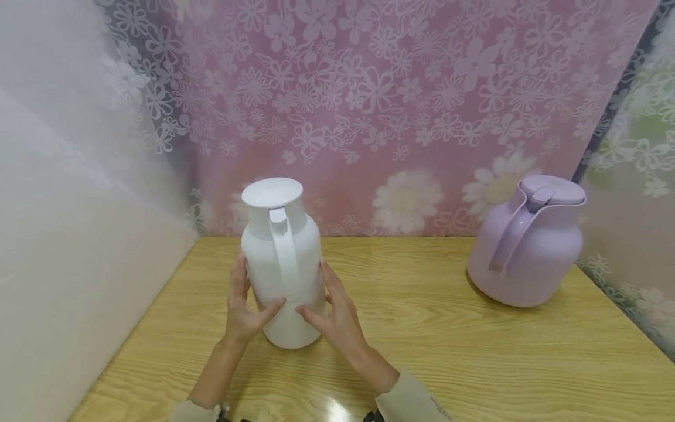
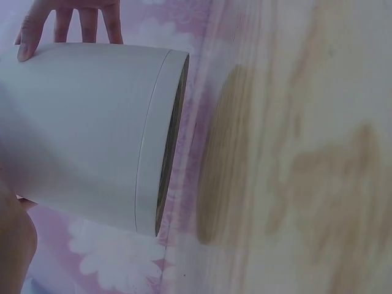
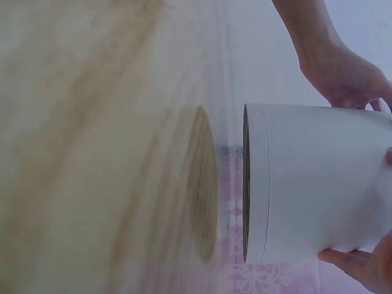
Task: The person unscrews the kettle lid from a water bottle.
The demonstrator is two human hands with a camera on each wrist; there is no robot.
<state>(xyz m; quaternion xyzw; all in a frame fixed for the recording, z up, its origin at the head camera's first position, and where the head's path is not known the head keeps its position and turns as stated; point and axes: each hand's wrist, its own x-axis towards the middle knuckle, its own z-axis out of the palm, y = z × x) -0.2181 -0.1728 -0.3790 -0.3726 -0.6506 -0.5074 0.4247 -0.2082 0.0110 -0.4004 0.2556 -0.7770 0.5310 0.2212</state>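
Observation:
Both of my hands hold a white thermos jug point(image 1: 263, 255) upright, its handle turned towards me and its round lid on top. My left hand point(image 1: 242, 316) grips the left side of the body, and my right hand point(image 1: 343, 319) grips the right side, the thumbs at the front below the handle. Both wrist views show a gap between the jug's base point(image 2: 164, 147) and the table, with a dark oval shadow point(image 3: 205, 196) beneath. Some of the fingers are hidden behind the jug.
A lilac thermos jug point(image 1: 543, 258) stands at the right of the wood-grain table point(image 1: 422, 357). Behind the table hangs a pink flowered cloth point(image 1: 337, 117). A pale wall point(image 1: 79, 223) rises along the left edge, and another flowered cloth point(image 1: 633, 193) along the right.

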